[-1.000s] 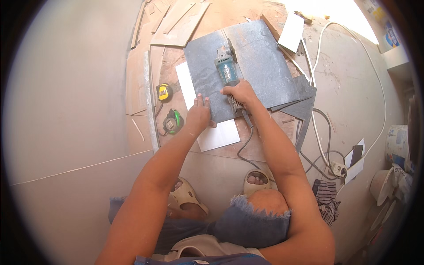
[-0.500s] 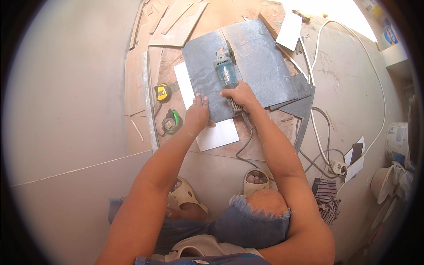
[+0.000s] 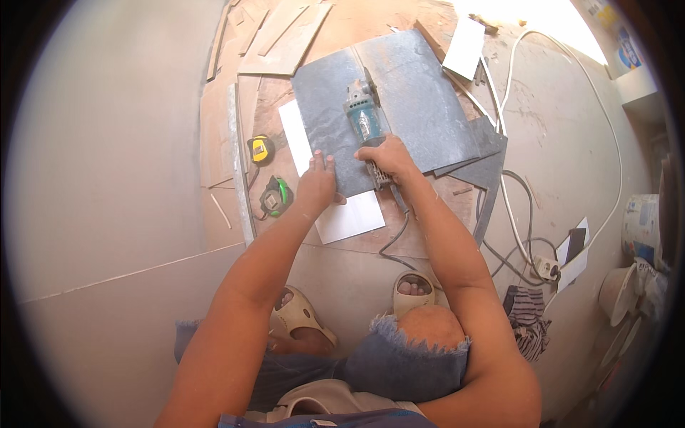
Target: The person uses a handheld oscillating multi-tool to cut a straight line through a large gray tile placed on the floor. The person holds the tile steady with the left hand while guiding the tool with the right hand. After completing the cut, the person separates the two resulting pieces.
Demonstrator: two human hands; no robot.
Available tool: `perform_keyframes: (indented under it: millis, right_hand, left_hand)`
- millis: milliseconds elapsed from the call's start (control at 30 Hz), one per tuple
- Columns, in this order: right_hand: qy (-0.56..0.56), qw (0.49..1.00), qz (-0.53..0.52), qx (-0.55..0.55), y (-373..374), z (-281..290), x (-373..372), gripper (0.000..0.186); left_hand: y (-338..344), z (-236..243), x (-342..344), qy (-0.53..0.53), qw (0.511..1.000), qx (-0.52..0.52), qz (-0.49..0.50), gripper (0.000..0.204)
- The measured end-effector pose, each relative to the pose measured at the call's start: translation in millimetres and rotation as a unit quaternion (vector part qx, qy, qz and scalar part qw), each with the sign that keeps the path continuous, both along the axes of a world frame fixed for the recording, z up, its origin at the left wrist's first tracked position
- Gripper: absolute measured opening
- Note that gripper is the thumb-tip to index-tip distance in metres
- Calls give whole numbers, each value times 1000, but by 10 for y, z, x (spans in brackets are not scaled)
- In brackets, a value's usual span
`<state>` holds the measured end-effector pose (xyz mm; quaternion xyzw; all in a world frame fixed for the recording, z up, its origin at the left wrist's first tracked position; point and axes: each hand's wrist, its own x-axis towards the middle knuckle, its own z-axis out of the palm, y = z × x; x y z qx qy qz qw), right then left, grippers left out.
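Note:
A teal angle grinder [image 3: 365, 123] rests over a dark grey tile [image 3: 424, 93], its disc edge-on along a pale line that runs across the tile. My right hand [image 3: 389, 158] is wrapped round the grinder's rear body, where a grey cord leaves it. Flat on the near left corner of the tile lies my left hand [image 3: 319, 180], fingers stretched out and pressing down. White tile pieces [image 3: 351, 217] show from under the dark tile at its left and near edges. The underside of the grinder's disc is hidden from view.
Left of the tile lie a yellow tape measure [image 3: 261, 150], a green-and-black tape measure [image 3: 276, 197] and a long metal straightedge [image 3: 241, 164]. Tile offcuts [image 3: 285, 36] are stacked at the far left. Cords loop at the right to a socket block [image 3: 546, 269], near a striped cloth [image 3: 526, 324].
The whole view has shifted very slightly. Both hands, the grinder and the dark tile keep practically the same places relative to one another.

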<state>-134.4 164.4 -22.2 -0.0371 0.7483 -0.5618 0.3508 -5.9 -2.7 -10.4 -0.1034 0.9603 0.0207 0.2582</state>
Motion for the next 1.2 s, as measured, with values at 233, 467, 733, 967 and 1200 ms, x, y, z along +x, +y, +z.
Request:
perform_keyframes:
  millis: [233,467,733,967,1200]
  right_hand:
    - [17,1000,-6,-1,29,-93,33,57]
    - [13,1000,2,1,62,-116,62,57]
    - [33,999,-5,15,72,-189,106,58]
    - [40,999,0,25,139,-92,172,64]
    - [16,998,32,45,171,-48,166,78]
  left_hand:
    - [-1,-2,-2,6,1000,0,-3,122]
    - [-4,-9,-2,6,1000,-1,-5,123]
    - [14,5,-2,9,1000,-3,-5,121]
    - [-15,-37,7,10,1000,-5,-10,123]
    - [-17,-35,3,8,1000,-5,-4,123]
